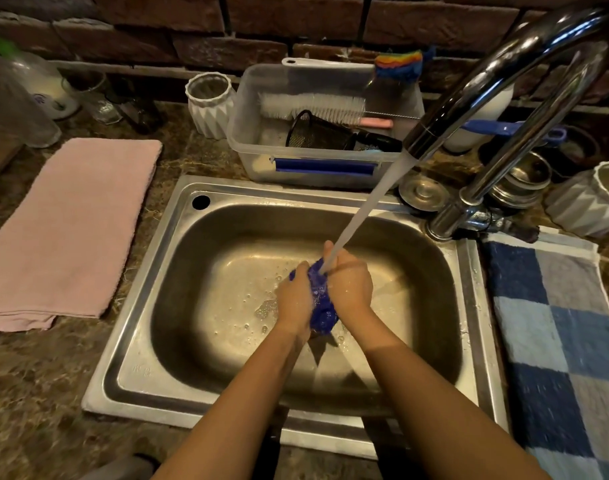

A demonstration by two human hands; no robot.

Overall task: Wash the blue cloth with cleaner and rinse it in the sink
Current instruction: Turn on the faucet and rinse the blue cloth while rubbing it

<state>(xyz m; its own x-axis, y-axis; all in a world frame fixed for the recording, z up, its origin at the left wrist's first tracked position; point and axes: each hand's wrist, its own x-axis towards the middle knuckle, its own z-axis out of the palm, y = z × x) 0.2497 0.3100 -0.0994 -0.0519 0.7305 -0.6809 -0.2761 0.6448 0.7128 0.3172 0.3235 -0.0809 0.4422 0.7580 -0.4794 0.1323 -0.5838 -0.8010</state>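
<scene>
Blue cloth, seen from the head camera, is bunched into a wad over the middle of the sink basin, pressed between both hands. Its long axis runs roughly from 12 o'clock to 6 o'clock: the upper end sits under the falling water stream and the lower end hangs free below the wrists. The left hand lies at the cloth's 9 o'clock, fingers curled round it; the right hand lies at its 3 o'clock, also wrapped round it, and sits a little higher, nearer the stream. The faucet stands at about 2 o'clock from the hands, so the water slants in from that side and lands on the cloth's top end, just beside the right thumb. Suds float on the basin floor at the left hand's 9 o'clock. Judging by this, rinsing is under way, and the lower end would need turning up toward 12 o'clock to reach the water.
</scene>
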